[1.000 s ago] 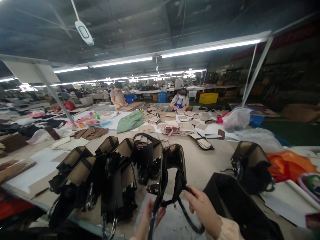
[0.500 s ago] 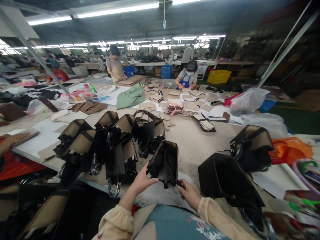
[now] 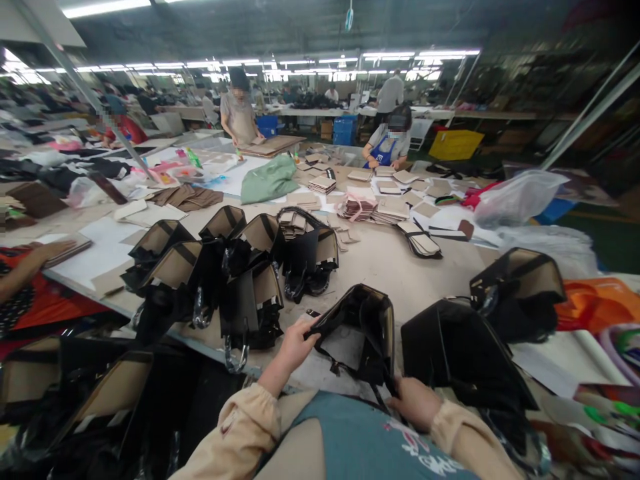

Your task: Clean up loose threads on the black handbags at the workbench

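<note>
A black handbag [image 3: 356,327], its mouth open toward me, sits at the near edge of the table between my hands. My left hand [image 3: 297,347] is closed on the bag's left rim, thumb on the near side. At the bag's lower right corner my right hand [image 3: 416,401] has its fingers closed on the black edge; the fingertips are partly hidden. Grey shows inside the bag between its dark walls. Just right of it lies a larger black bag [image 3: 450,347] on its side.
Several unfinished black bags with tan insides [image 3: 254,297] crowd the table to the left. Another black bag [image 3: 520,287] and orange cloth [image 3: 590,303] lie at the right. A co-worker's hand [image 3: 47,252] rests on boards at far left. Card stacks [image 3: 357,207] and green cloth [image 3: 270,179] lie farther back.
The bag has been spread wider and turned, so its inside shows more. My right hand has moved right and down with its edge; the whole view has shifted slightly.
</note>
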